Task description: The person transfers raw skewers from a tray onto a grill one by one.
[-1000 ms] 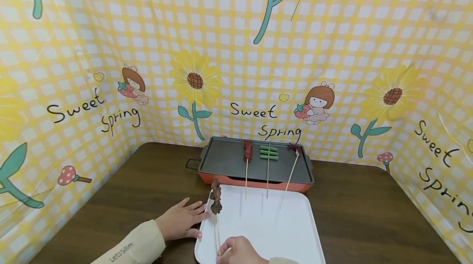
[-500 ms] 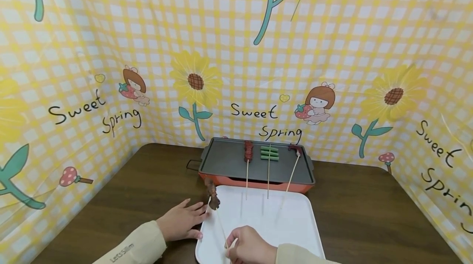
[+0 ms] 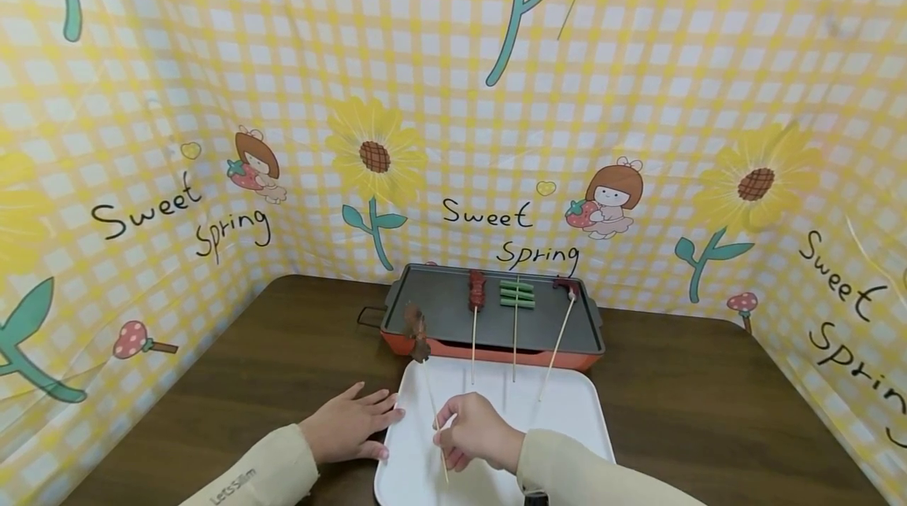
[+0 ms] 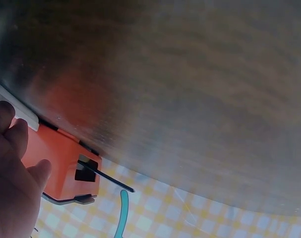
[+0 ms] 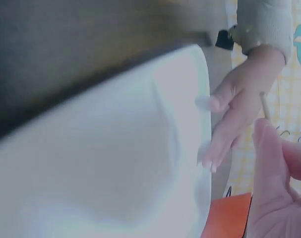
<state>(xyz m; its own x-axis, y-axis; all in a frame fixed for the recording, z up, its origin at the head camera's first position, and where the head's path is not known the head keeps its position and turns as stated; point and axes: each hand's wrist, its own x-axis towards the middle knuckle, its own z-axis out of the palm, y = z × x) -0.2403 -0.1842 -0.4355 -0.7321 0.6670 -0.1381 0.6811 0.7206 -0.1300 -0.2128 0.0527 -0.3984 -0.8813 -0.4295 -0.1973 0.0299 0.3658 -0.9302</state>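
My right hand (image 3: 479, 430) pinches the stick of a brown meat skewer (image 3: 418, 337) between thumb and fingers, above the white tray (image 3: 567, 427). The meat end points away and overlaps the left front edge of the grill plate (image 3: 435, 293) in the head view. In the right wrist view the stick's butt end (image 5: 265, 105) pokes out past my fingertips. My left hand (image 3: 349, 421) lies with fingers spread at the tray's left rim, fingertips on the edge. On the plate lie a red meat skewer (image 3: 476, 290), a green vegetable skewer (image 3: 516, 293) and a dark red skewer (image 3: 568, 287).
The orange grill (image 3: 489, 350) stands behind the tray, with a wire handle (image 3: 368, 317) jutting out on its left. Sticks of its skewers reach forward over the tray's back edge. A brown wooden table (image 3: 680, 388) carries everything, with checked cloth (image 3: 453, 136) behind and at both sides.
My right hand has moved forward over the tray with the brown meat skewer, whose meat end swung left, then forward to the grill's edge. The left hand has stayed put.
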